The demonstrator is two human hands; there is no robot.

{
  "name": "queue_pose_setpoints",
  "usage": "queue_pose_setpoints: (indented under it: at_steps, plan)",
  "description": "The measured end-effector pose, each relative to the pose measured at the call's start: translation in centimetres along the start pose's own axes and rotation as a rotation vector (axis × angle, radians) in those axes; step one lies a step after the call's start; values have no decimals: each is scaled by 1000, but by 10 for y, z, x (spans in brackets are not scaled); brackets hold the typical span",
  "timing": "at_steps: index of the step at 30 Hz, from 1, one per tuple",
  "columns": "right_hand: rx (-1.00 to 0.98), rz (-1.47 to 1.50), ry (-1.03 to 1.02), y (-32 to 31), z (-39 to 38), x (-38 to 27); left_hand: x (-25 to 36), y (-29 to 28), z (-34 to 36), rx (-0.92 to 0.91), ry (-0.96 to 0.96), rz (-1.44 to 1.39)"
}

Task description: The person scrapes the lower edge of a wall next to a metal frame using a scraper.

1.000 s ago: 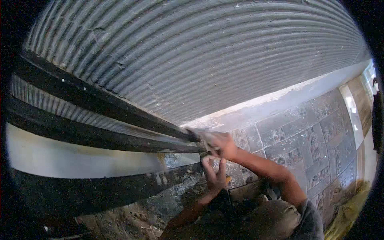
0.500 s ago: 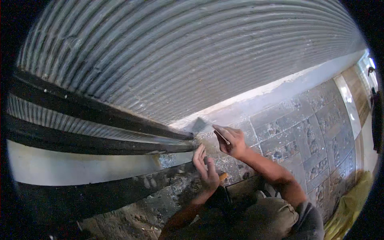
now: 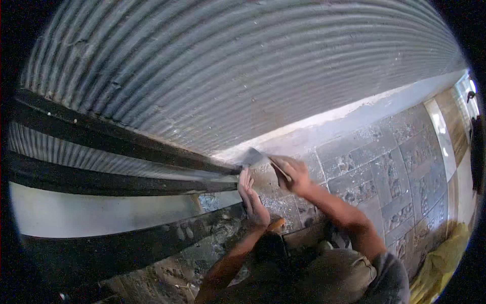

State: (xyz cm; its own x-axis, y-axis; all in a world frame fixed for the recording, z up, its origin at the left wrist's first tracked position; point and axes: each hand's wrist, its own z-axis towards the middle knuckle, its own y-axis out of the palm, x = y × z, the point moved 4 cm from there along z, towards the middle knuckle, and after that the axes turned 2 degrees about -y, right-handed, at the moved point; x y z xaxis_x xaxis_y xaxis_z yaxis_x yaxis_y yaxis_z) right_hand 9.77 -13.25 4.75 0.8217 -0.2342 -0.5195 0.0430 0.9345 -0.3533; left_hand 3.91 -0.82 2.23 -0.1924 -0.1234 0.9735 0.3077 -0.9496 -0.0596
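Observation:
A putty knife or scraper (image 3: 253, 156) with a flat grey blade is in my right hand (image 3: 295, 176), its fingers closed round the handle. The blade sits near the end of the upper dark rail (image 3: 131, 144), by the foot of the wall. My left hand (image 3: 251, 198), fingers stretched out and dusted pale, rests against the rail ends just left of and below the blade; exactly what the fingertips touch is hard to tell. A second dark rail (image 3: 126, 183) runs below the first.
A corrugated grey panel (image 3: 243, 55) fills the top, above a pale plinth (image 3: 354, 116). Patterned dusty tiles (image 3: 364, 172) lie to the right, yellow cloth (image 3: 439, 263) at lower right. A wide dark band (image 3: 111, 251) crosses lower left; a small orange object (image 3: 277, 223) lies under my wrist.
My right hand pulled back from the rail ends, showing the blade, and is slightly higher. My left hand has risen and shifted left onto the rail ends, fingers more upright.

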Motion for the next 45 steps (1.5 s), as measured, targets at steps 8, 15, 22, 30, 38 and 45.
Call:
queue_pose_setpoints:
  at_steps: [8,15,22,30,38,45]
  plan:
    - [97,-149,67,-90,-74,-22,0,-1,-4,-29,-49,66]
    - [10,-168,5,-2,-4,-13,-3,-5,-10,-32,-78,19]
    - [-61,-60,355,-65,-98,-7,-7,-5,-13,-44,-29,73]
    - [-181,11,84,-11,-5,-2,-4,-4,-11,-50,1,212]
    - [-133,66,152,-6,-60,-6,-1,1,-7,34,10,108]
    - [43,-155,120,-96,-86,-22,4,4,-5,-7,121,322]
